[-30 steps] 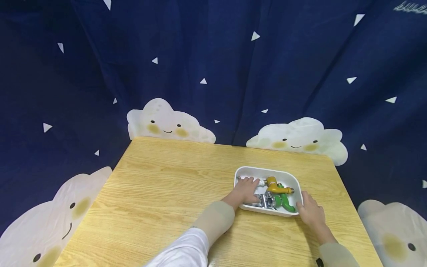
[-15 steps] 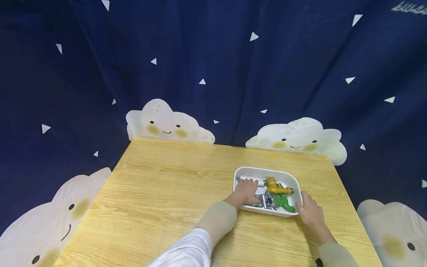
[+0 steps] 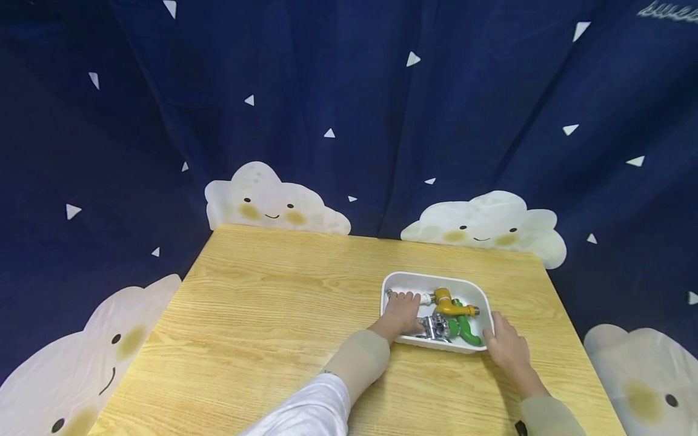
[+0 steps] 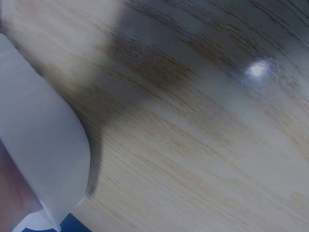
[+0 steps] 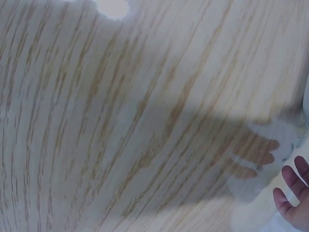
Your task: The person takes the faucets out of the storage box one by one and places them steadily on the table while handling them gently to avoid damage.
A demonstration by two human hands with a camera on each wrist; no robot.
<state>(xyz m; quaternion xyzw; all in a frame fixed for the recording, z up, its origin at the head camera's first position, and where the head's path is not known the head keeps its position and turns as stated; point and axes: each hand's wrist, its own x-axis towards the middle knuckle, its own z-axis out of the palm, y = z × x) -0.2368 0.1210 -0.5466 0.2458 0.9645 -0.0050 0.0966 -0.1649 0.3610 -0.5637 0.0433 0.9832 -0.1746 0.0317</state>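
Observation:
A white tray (image 3: pixel 474 287) holds several tap-like fittings on the right half of the table. My left hand (image 3: pixel 402 312) reaches over its left wall, fingers curled on a white fitting (image 3: pixel 426 299) with metal ends. The palm hides most of that fitting. Beside the hand lie a chrome fitting (image 3: pixel 435 328), a green curved fitting (image 3: pixel 468 332) and a yellow one (image 3: pixel 452 306). My right hand (image 3: pixel 508 346) holds the tray's right end, thumb at the rim and index finger along the outer wall. Its other fingers (image 5: pixel 291 178) are loosely bent in the right wrist view.
The wooden table (image 3: pixel 283 315) extends left of the tray and in front of it. A dark blue curtain (image 3: pixel 305 79) with white clouds hangs behind the table and at both sides.
My left fingers have drawn in and curled more over the white fitting. The right hand and the tray stay where they were; the head view shifts slightly.

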